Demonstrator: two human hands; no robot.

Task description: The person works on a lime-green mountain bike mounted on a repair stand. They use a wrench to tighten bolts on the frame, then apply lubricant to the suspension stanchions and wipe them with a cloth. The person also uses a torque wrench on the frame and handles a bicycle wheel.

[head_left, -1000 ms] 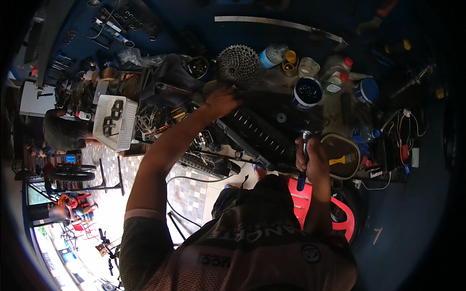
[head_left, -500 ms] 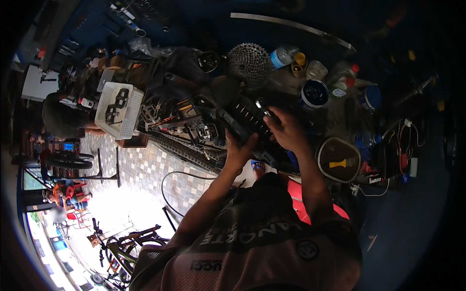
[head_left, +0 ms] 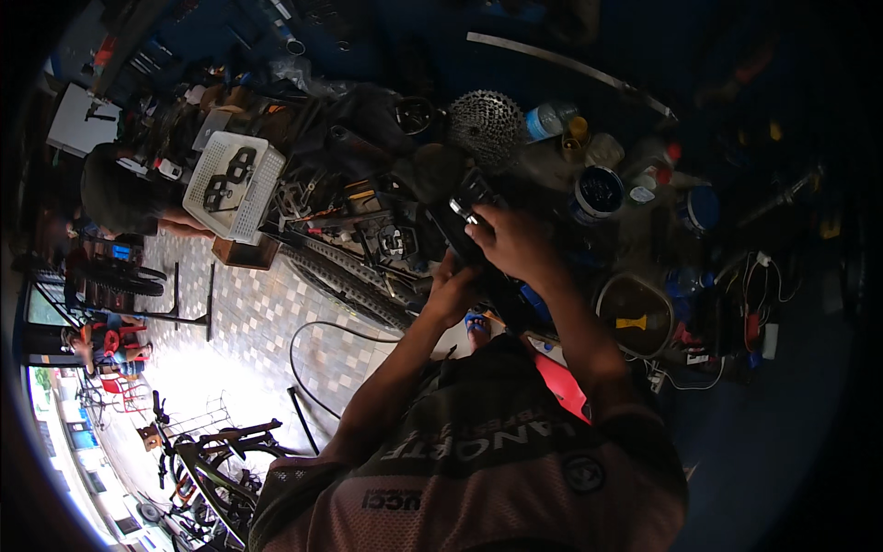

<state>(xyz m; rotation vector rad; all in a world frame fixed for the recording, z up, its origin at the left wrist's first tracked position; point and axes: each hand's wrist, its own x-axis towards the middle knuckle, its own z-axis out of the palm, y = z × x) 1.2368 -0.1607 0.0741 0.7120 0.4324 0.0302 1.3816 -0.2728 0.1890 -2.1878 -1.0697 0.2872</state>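
My right hand (head_left: 515, 241) is closed around a shiny metal tool (head_left: 463, 211), whose exact kind I cannot make out. Just left of it and nearer to me, my left hand (head_left: 451, 293) has its fingers curled on the edge of a dark tool case (head_left: 509, 296). Deep shadow hides most of the case's inside. Beyond my hands a large bicycle cassette (head_left: 485, 127) leans at the back of the bench.
A white basket (head_left: 195, 195) with black pedals stands left, near another person's arm (head_left: 184, 224). Bicycle tires (head_left: 345, 281) lie along the bench's front edge. To the right are a tub (head_left: 596, 195), a bottle (head_left: 550, 120) and a basin (head_left: 602, 308) with a yellow piece.
My right hand has moved left with the metal tool. The case has shifted, and its row of metal pieces no longer shows plainly. My left hand's fingers have curled in; the view has turned slightly.
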